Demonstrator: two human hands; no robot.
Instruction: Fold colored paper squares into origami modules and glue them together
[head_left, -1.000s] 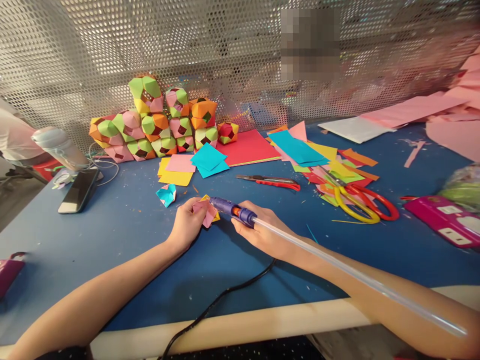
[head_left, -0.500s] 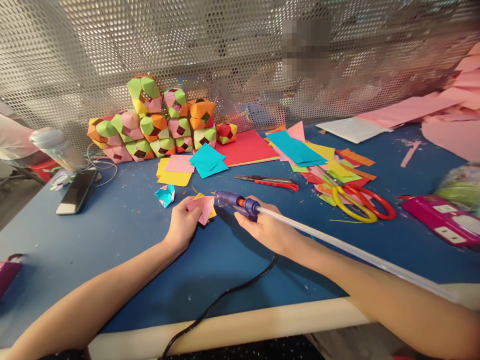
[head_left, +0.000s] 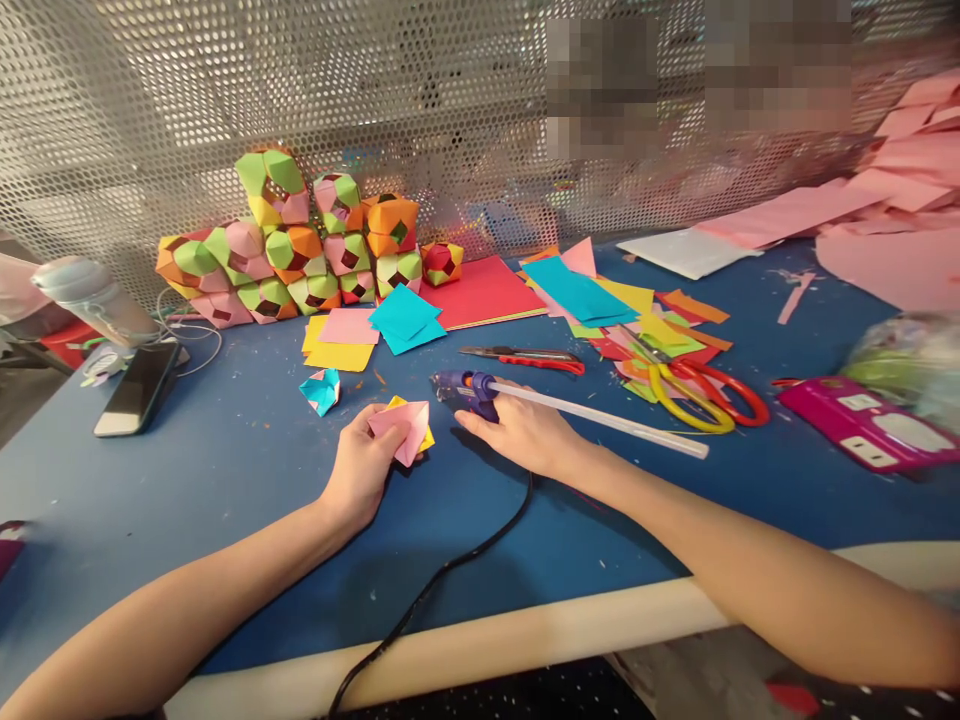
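Note:
My left hand [head_left: 364,455] pinches a folded piece of pink paper [head_left: 405,425] with a yellow piece [head_left: 428,438] behind it. My right hand [head_left: 525,430] is closed around the handle of a blue hot glue gun [head_left: 472,385], low over the table. A long, clear glue stick [head_left: 600,412] runs out of the gun's back, and its nozzle points toward the folded paper without touching it. A small folded blue-and-pink paper piece [head_left: 321,391] lies just beyond my left hand. My right hand's fingertips are partly hidden by the gun.
Stacked paper balls [head_left: 296,250] stand against the perforated metal screen [head_left: 450,90]. Beyond the gun lie a red utility knife [head_left: 540,360], scissors [head_left: 694,395] and paper scraps. A phone [head_left: 139,390] and bottle [head_left: 97,300] are left; a magenta power strip [head_left: 862,425] is right. A black cord [head_left: 450,568] crosses the front edge.
The glue gun has moved slightly back from the pink paper and swung, so its glue stick now points less toward me. The left hand still holds the paper, now turned a little. The view has shifted slightly.

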